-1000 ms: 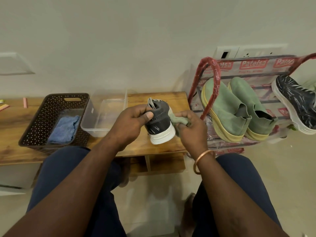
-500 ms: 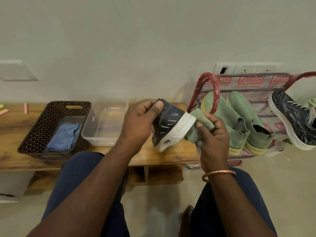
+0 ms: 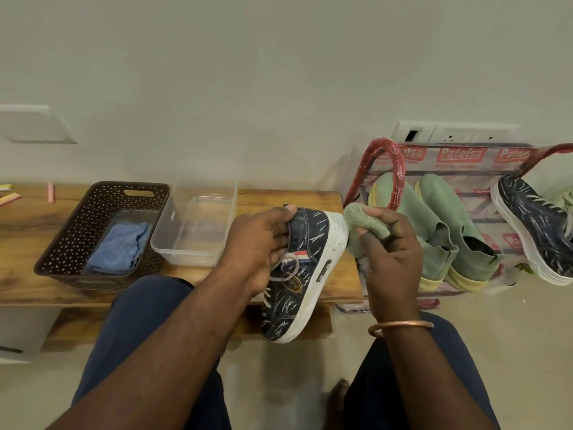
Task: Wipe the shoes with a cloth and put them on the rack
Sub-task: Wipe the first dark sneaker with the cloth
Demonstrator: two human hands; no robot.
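Note:
My left hand (image 3: 259, 243) grips a dark blue sneaker (image 3: 305, 274) with a white sole by its heel collar, toe pointing down toward me, sole facing right. A wadded green cloth (image 3: 362, 223) is held in my right hand (image 3: 389, 259) and presses against the sole near the heel. The red-framed shoe rack (image 3: 393, 169) stands at the right. On it sit two green shoes (image 3: 434, 231) and a matching dark blue sneaker (image 3: 539, 237).
A low wooden bench (image 3: 279, 200) runs along the wall ahead. On it stand a dark perforated basket (image 3: 93, 212) holding a blue cloth (image 3: 117, 246) and a clear plastic tub (image 3: 198, 231). My knees and the pale floor fill the foreground.
The sneaker has turned in my left hand so its side and laces now face me and the toe hangs lower. My right hand with the cloth has stayed at the sole.

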